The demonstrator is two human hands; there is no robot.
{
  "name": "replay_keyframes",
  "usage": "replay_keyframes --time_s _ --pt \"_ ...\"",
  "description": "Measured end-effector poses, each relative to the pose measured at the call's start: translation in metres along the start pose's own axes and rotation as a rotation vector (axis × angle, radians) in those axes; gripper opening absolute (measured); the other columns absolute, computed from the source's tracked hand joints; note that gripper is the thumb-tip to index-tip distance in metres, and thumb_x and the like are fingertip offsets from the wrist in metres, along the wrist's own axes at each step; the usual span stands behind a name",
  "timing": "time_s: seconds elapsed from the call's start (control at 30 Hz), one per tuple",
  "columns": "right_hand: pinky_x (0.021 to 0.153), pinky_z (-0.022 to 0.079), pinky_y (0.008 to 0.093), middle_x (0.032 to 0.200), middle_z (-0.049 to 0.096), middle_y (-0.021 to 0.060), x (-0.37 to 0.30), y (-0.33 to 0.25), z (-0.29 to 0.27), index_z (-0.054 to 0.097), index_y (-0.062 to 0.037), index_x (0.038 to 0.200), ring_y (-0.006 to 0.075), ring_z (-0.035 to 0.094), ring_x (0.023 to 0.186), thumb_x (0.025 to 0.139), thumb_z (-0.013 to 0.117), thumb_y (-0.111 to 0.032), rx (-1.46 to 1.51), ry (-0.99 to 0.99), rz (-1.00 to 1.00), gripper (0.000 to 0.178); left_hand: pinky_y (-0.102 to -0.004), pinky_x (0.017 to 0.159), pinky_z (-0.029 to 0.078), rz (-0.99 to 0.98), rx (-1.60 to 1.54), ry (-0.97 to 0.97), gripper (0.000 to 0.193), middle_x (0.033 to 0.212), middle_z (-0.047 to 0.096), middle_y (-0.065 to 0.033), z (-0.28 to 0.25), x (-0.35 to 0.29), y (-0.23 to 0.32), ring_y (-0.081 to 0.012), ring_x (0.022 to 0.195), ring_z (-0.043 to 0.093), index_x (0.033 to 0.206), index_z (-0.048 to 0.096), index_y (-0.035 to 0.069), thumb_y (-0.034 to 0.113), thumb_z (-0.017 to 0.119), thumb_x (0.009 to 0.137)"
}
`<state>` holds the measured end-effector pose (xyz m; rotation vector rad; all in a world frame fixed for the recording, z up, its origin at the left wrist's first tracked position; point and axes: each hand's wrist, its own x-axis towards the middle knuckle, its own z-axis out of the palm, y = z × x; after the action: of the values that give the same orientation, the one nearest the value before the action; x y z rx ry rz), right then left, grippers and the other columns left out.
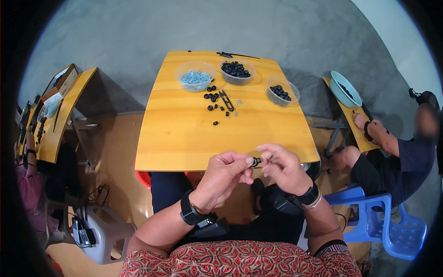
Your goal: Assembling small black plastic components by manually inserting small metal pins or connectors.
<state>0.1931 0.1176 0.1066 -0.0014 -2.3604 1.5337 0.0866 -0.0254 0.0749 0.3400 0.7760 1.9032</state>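
Note:
My left hand (224,174) pinches a small black ring-shaped part (255,161) between thumb and fingers, just in front of the table's near edge. Close beside that part is my right hand (282,167), its fingers apart, half curled and slightly blurred. Whether the right fingertips touch the part is hard to see. On the yellow table (221,152) lie several loose black parts (212,96) and a pair of black thread snips (226,100). A few small clear pieces (237,102) are scattered by the snips.
Clear tubs hold pale blue clear pieces (195,78), black parts (236,69) and more black parts (280,93). People work at side tables; the right one carries a turquoise basin (345,90). A blue plastic chair (383,221) and a grey stool (104,231) stand nearby.

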Motion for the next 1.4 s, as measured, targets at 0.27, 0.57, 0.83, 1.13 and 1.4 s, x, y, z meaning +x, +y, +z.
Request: replay_keyframes --time_s 0.27,0.57,0.83,1.13,1.4 --pt "0.058 0.045 0.0266 0.072 0.059 0.0091 0.030 0.045 -0.041 0.055 -0.0014 0.094 0.0150 0.056 0.061 0.077 0.060 -0.009 -0.273 0.193 0.099 0.019 -0.0244 0.058 0.051 -0.098 0.002 0.071 0.017 0.076 0.057 -0.0052 -0.027 0.026 -0.008 -0.0104 0.064 0.055 0.089 0.056 0.000 0.016 0.055 0.086" --pt "0.071 0.043 0.0319 0.089 0.057 0.0145 0.088 0.053 -0.123 0.047 0.0001 0.111 0.0230 0.055 0.081 0.078 0.060 -0.017 -0.714 0.302 0.085 0.040 -0.0382 0.080 0.040 0.303 -0.062 -0.446 0.053 0.088 0.054 -0.0137 -0.009 -0.003 0.061 -0.0247 0.086 0.051 0.094 0.050 -0.002 0.049 0.041 0.086" --pt "0.066 0.043 0.0234 0.078 0.057 0.0056 0.057 0.072 -0.066 0.053 0.0022 0.100 0.0100 0.052 0.072 0.082 0.058 -0.014 -0.272 -0.065 0.281 0.025 -0.0432 0.077 0.040 0.321 -0.391 -0.793 0.052 0.097 0.046 -0.0208 0.035 -0.005 0.107 -0.0384 0.085 0.053 0.117 0.036 0.011 0.053 0.029 0.088" --pt "0.070 0.042 0.0228 0.084 0.057 0.0046 0.069 0.083 -0.069 0.054 0.0027 0.099 0.0094 0.052 0.077 0.084 0.054 -0.014 -0.315 -0.152 0.343 0.023 -0.0406 0.073 0.038 0.417 -0.390 -0.630 0.041 0.090 0.044 -0.0170 0.026 -0.016 0.110 -0.0339 0.078 0.050 0.106 0.036 0.011 0.047 0.030 0.088" --pt "0.066 0.044 0.0247 0.076 0.059 0.0082 0.101 0.087 -0.048 0.054 0.0031 0.095 0.0119 0.055 0.072 0.082 0.054 -0.013 -0.421 -0.229 0.251 0.021 -0.0383 0.070 0.037 0.459 -0.423 -0.497 0.033 0.084 0.042 -0.0136 0.023 -0.013 0.102 -0.0298 0.072 0.047 0.096 0.036 0.011 0.043 0.031 0.088"
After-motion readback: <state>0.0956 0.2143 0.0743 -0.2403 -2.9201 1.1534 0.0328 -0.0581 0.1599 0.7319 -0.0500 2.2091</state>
